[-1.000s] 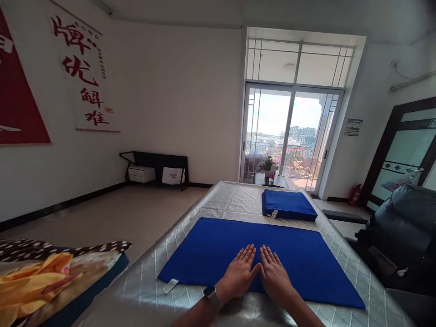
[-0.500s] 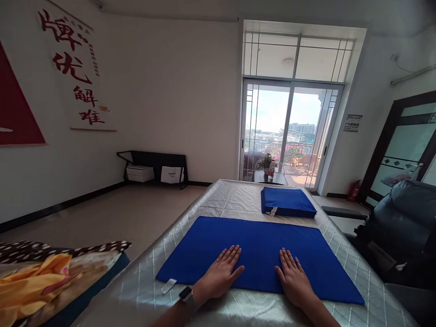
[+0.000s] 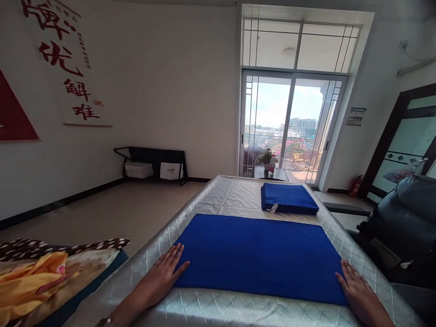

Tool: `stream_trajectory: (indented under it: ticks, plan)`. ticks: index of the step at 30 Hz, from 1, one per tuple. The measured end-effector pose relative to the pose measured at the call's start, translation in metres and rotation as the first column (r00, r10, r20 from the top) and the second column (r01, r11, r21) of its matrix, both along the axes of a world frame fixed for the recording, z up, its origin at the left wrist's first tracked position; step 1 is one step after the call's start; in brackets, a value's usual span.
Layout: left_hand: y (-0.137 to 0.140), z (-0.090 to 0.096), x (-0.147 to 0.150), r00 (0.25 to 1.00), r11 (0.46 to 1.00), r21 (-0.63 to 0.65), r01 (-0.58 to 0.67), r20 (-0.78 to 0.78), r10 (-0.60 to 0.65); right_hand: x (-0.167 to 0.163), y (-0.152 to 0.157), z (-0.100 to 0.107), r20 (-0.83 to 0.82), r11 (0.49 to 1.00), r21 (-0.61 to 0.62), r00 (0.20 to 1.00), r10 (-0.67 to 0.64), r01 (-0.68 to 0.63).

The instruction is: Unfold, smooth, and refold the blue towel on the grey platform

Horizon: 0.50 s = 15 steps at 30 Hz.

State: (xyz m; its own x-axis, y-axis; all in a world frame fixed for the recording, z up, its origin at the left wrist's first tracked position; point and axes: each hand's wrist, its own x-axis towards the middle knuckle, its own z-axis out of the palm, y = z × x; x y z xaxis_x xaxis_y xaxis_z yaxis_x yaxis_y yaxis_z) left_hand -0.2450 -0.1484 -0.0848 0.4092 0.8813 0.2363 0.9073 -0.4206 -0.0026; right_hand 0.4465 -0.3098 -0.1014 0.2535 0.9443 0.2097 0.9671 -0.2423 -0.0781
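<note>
A flat blue cloth [image 3: 259,254] lies spread out on the silvery quilted table cover [image 3: 238,306]. My left hand [image 3: 165,270] rests on the cloth's left edge, palm down with its fingers stretched and the thumb apart. On the opposite side, my right hand [image 3: 357,286] lies flat at the cloth's right edge, near the front corner, fingers extended. Neither hand grips anything. Both front corners of the cloth are partly hidden beneath my hands. Farther back sits a neat stack of folded blue cloths [image 3: 289,197] with a small white tag at its front left.
Left of the table is bedding with a yellow cloth [image 3: 34,277]. A dark padded chair [image 3: 408,218] stands close on the right. Beyond the table's far end are a small table with a plant [image 3: 267,156] and a bottle [image 3: 271,165], before glass sliding doors.
My hands have moved apart from the middle of the cloth, the left outward to the left edge and the right to the right edge. The camera view has shifted slightly.
</note>
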Motion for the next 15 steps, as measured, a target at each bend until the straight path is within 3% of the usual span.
stream_trajectory:
  ticks: [5, 8, 10, 13, 15]
  plan:
    - [0.018, -0.001, -0.017, 0.999, 0.998, -0.043, -0.040, 0.019, 0.041, -0.012, -0.002, 0.029, -0.060, 0.997, 0.071, 0.998, -0.021, 0.025]
    - [0.029, 0.020, 0.007, 0.994, 0.990, -0.094, -0.109, 0.018, 0.111, -0.033, 0.016, 0.049, -0.071, 0.995, 0.097, 0.997, -0.024, 0.031]
    - [0.035, 0.041, 0.051, 0.992, 0.986, -0.129, -0.106, 0.054, 0.114, -0.064, 0.041, 0.065, -0.063, 0.997, 0.083, 0.998, 0.011, -0.006]
    - [0.040, 0.071, 0.143, 0.988, 0.979, -0.166, 0.116, 0.119, -0.097, -0.137, 0.090, 0.092, -0.069, 0.993, -0.048, 0.992, 0.109, -0.113]
    - [0.044, 0.080, 0.203, 0.955, 0.951, -0.145, 0.272, 0.163, -0.248, -0.189, 0.121, 0.106, -0.101, 0.964, -0.103, 0.967, 0.235, -0.245]
